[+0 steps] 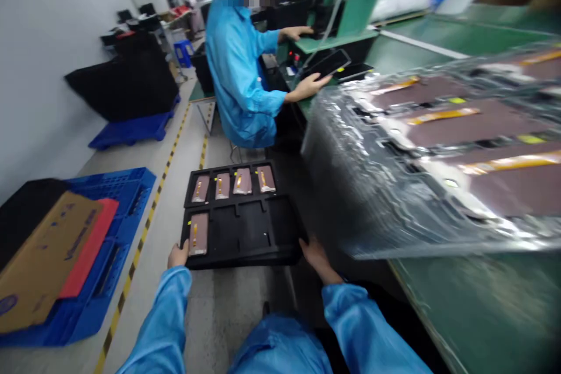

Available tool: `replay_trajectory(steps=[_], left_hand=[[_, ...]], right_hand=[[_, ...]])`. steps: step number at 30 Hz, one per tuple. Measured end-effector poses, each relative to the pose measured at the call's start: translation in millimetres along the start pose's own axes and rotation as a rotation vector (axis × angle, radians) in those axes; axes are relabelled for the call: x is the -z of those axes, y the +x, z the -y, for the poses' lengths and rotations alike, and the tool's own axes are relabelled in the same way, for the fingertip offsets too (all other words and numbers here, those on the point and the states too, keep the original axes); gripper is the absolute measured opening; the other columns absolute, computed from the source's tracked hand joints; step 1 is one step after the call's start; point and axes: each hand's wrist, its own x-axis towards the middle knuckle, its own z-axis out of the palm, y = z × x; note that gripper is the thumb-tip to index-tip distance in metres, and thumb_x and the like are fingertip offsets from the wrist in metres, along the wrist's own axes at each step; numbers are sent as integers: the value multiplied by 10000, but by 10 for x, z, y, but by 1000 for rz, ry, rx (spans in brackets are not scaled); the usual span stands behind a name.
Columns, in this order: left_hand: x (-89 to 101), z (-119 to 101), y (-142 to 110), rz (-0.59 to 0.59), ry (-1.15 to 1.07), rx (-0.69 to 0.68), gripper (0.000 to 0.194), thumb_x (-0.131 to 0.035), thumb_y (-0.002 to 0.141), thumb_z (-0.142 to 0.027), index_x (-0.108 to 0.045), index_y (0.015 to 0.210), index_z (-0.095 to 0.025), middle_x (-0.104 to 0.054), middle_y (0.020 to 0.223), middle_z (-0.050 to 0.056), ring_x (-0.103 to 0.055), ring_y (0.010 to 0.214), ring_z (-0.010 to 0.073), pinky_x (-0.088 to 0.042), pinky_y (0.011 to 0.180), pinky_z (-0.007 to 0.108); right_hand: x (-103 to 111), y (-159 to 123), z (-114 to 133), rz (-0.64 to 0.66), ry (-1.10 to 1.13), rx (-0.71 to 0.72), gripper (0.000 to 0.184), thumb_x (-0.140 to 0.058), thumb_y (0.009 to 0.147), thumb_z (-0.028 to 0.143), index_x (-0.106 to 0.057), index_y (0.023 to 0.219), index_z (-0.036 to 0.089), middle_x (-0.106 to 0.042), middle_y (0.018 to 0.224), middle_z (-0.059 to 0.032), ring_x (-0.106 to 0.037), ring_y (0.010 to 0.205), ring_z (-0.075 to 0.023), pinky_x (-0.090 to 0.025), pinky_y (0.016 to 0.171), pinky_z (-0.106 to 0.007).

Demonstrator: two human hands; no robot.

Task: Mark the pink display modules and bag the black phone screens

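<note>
The black tray (249,234) carries pinkish-brown panels (198,234) with yellow strips; the floor tape (140,251) has yellow-and-black stripes.

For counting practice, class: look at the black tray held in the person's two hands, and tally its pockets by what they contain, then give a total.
Pockets with a flat panel with a yellow strip: 4 + 1 = 5
Empty pockets: 3
Total pockets in the black tray: 8

A co-worker (236,64) in a blue smock is sitting by the green desk (473,315), while a blue plastic pallet (135,198) is carrying a flattened cardboard box (44,263).
</note>
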Motion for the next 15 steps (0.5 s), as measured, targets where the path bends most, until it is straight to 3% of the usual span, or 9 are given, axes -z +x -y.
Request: replay_trajectory(steps=[3, 9, 11, 15], left_hand=[[65, 29, 169, 132, 22, -36, 283, -615, 917, -324, -607, 1144, -156, -642, 1120, 73, -649, 950, 214, -564, 799, 394], [39, -9, 313, 166, 119, -69, 278, -567, 938, -386, -621, 1073, -149, -667, 990, 58, -661, 859, 191, -551, 761, 367], [15, 2, 316, 152, 125, -104, 309, -504, 944, -434, -633, 1023, -165, -680, 888, 61, -678, 826, 224, -547, 723, 370], [-5, 8, 324, 102, 114, -152, 372, -383, 872, -492, -653, 927, -243, -669, 674, 76, -703, 825, 367, -541, 622, 424]], right_hand=[[-44, 97, -36, 70, 138, -92, 342, -597, 948, 338, -564, 1245, 171, -587, 1248, -91, -614, 1058, -230, -535, 887, -443], [-98, 92, -23, 135, 372, -212, 328, -592, 951, 340, -573, 1227, 165, -602, 1211, -90, -627, 1019, -220, -548, 855, -421], [-73, 55, -37, 139, 419, -226, 332, -593, 950, 340, -571, 1230, 163, -600, 1215, -91, -625, 1024, -222, -546, 859, -426], [16, -45, -97, 139, 479, -212, 330, -597, 948, 337, -573, 1229, 164, -598, 1220, -91, -623, 1033, -225, -544, 865, -429]])
